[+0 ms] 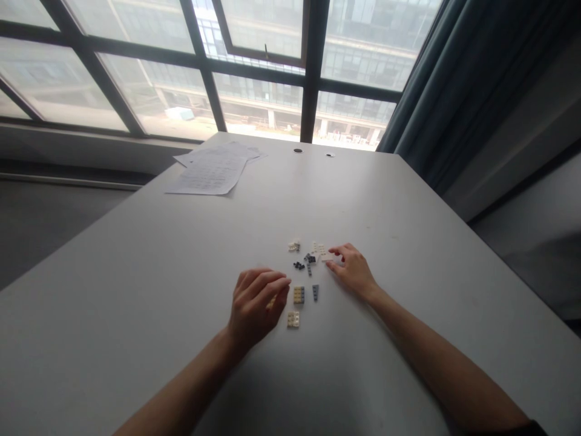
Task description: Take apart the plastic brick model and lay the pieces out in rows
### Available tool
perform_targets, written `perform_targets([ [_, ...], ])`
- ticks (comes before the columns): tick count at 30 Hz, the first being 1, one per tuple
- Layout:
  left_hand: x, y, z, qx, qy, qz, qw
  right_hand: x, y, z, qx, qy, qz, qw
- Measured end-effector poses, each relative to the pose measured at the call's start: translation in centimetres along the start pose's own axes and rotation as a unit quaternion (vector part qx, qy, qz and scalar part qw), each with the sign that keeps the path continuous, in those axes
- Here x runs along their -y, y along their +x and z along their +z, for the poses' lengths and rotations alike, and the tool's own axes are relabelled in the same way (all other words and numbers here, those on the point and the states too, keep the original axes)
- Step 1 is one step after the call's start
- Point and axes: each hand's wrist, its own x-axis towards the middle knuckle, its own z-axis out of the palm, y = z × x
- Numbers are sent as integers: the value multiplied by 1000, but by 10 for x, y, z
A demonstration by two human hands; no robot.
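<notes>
My left hand (258, 303) is curled on the near left side of the small toy bricks. A bit of a tan brick (271, 302) shows between its fingers and thumb, mostly hidden. Just right of that hand lies a tan and blue-grey studded block (298, 295), with a cream studded plate (293, 320) nearer to me. A blue-grey wedge plate (315, 293) sits to the right of the block. My right hand (350, 266) has thumb and index finger apart, at the edge of a flat white piece (327, 257); whether they touch it I cannot tell.
Small white pieces (295, 246), black pieces (298, 266) and dark grey pieces (310, 258) lie farther out on the white table (181, 339). Printed sheets (209, 172) rest at the far left. Beyond are windows, with a dark curtain (436, 91) on the right.
</notes>
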Motion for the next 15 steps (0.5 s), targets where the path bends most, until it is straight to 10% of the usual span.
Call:
perform_targets([
  [15, 5, -6, 1, -39, -7, -14, 999, 7, 18, 19, 31, -2, -70, 997],
])
